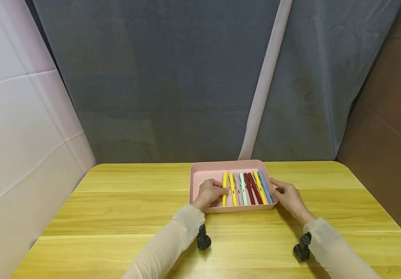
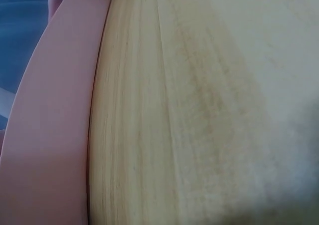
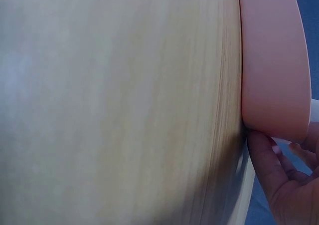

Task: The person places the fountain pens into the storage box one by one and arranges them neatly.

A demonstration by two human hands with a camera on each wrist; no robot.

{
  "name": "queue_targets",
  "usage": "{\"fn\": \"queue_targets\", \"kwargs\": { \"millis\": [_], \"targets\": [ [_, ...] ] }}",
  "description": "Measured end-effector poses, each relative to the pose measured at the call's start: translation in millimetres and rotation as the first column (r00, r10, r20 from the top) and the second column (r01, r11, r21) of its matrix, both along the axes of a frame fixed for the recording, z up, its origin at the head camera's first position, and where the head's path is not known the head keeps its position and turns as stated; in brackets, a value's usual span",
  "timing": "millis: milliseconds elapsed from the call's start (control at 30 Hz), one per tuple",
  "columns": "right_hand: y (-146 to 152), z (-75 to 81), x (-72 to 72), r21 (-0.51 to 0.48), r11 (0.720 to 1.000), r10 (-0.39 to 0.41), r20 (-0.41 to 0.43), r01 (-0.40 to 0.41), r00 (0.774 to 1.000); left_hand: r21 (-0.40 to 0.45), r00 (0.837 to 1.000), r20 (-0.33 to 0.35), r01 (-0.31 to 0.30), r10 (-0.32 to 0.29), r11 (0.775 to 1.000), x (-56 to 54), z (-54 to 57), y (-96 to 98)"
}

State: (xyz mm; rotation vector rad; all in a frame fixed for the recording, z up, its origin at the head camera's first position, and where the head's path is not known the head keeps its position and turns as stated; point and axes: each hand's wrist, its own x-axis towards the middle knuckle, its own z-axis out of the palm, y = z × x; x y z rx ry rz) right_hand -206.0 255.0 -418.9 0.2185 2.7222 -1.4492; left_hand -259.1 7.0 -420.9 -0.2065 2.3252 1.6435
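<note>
A shallow pink tray lies near the far edge of the table, a row of clipped pens side by side in it. My left hand reaches over the tray's near left part and pinches the leftmost yellow pen. To its right come another yellow pen, a greyish one, a mint green pen, two dark red pens, a yellow one and a blue pen. At the tray's right side my right hand grips the wall; in the right wrist view its thumb is at the corner.
The wooden table extends to both sides and in front of the tray. A grey curtain hangs behind it, with a pale wall at left and a brown one at right. Black cameras sit at both wrists.
</note>
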Motion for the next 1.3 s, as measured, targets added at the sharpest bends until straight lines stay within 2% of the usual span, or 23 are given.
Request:
{"fn": "queue_targets", "kwargs": {
  "millis": [267,633,1033,1167,1300],
  "targets": [
    [-0.6,0.2,-1.4,0.013,1.000,-0.013,0.004,0.013,1.000,-0.048,1.000,0.002,0.007,-0.007,0.999,-2.3,0.3,0.3],
    [-1.6,0.9,-2.0,0.009,1.000,-0.004,-0.005,0.004,1.000,-0.108,0.998,-0.049,0.028,-0.033,0.994,-5.1,-2.1,-0.1],
    [-2.1,0.4,-1.2,-0.003,1.000,-0.004,-0.006,0.004,1.000,-0.246,0.994,-0.085,0.050,-0.073,0.968,-6.6,-1.8,3.0],
    [-1.6,0.2,-1.0,-0.009,1.000,-0.005,-0.002,0.005,1.000,-0.272,0.992,-0.097,0.050,-0.080,0.961,-7.2,-2.8,4.2],
    [-1.8,-0.2,-0.6,-0.009,1.000,-0.006,0.002,0.006,1.000,-0.264,0.994,-0.084,0.046,-0.071,0.963,-5.8,-2.7,4.9]
  ]
}}
